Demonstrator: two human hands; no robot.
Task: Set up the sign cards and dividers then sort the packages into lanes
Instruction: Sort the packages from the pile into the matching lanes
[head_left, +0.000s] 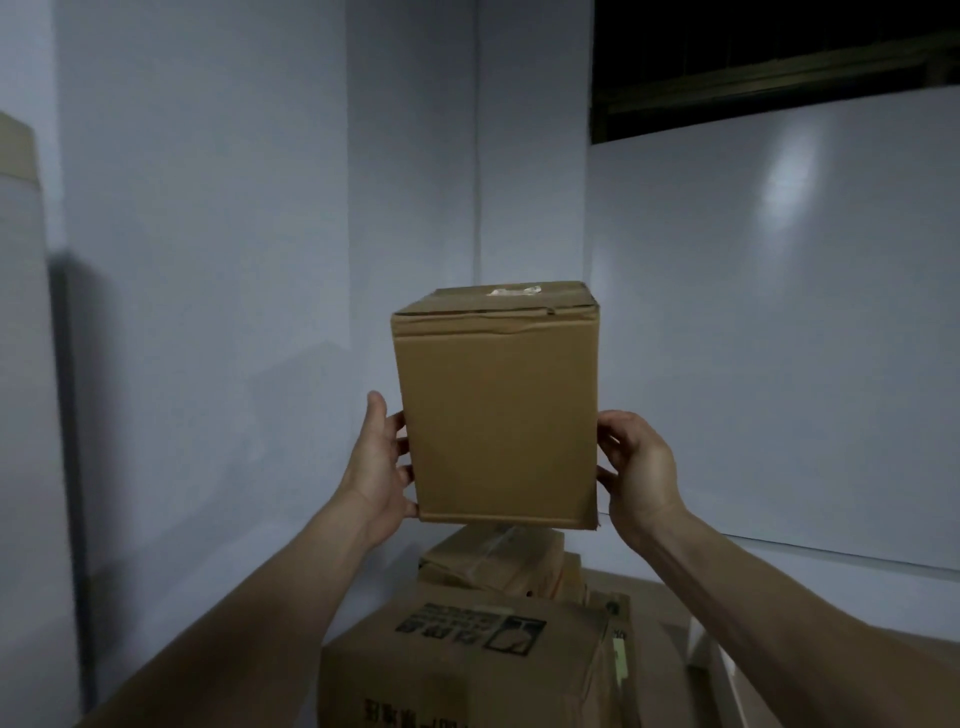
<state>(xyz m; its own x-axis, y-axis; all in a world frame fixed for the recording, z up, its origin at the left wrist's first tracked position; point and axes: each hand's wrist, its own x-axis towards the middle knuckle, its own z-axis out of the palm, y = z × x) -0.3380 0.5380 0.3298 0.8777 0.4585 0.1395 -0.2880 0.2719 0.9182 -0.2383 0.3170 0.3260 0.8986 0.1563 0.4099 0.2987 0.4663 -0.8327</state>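
Package, a plain cardboard box, is held upright in the air, its lower edge clear of the stacked cartons beneath. Open room is left up to the white wall panels. It is gripped at its side edges by the left hand and right hand, fingers curled against the cardboard.

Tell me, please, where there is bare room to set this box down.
The pale surface right of the printed box, bordered by the white panel, looks bare. Below the held box, that box and the taped box crowd the space.
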